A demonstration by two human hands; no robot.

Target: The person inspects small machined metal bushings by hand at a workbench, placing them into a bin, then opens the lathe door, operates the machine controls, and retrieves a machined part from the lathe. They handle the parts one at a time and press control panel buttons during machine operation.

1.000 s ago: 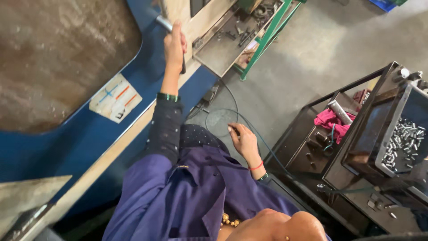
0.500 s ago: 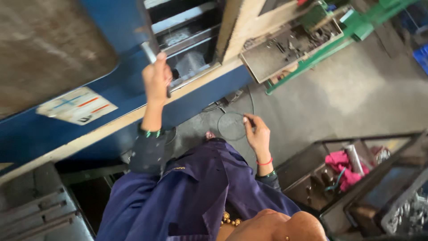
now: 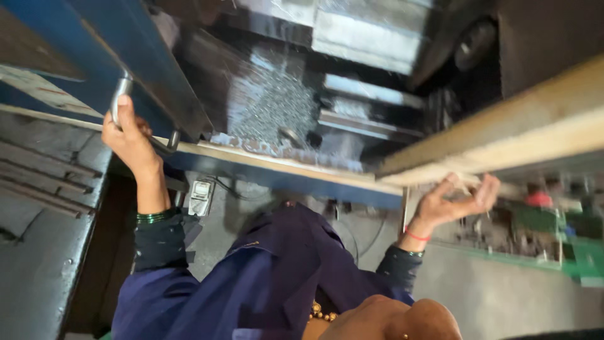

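While the head camera looks down along the person's dark purple sleeves, the left hand (image 3: pixel 129 141) is raised to the upper left and closed around the bent silver metal handle (image 3: pixel 119 94) fixed to the blue sliding machine door (image 3: pixel 157 69). Fingers wrap the bar; the thumb lies along it. A green bangle (image 3: pixel 151 218) sits at that wrist.

Door position: slid aside to the left, leaving the machine's interior exposed at centre frame. Inside, a grey sloped metal surface speckled with fine chips (image 3: pixel 270 104) and pale rectangular metal blocks (image 3: pixel 371 38) are visible, blurred by motion.

Right hand (image 3: pixel 456 201): palm up, fingers loosely curled, half open. It sits just under the long cream-coloured beam (image 3: pixel 503 138) that crosses the right of the frame. Whether the fingertips touch the beam, or hold anything small, cannot be told from the blur. A red thread band (image 3: pixel 416 236) circles the wrist.

Below the door edge, a small white and grey switch box (image 3: pixel 200 197) hangs near the left forearm. A green-edged tool tray (image 3: pixel 566 249) lies to the right, contents indistinct.
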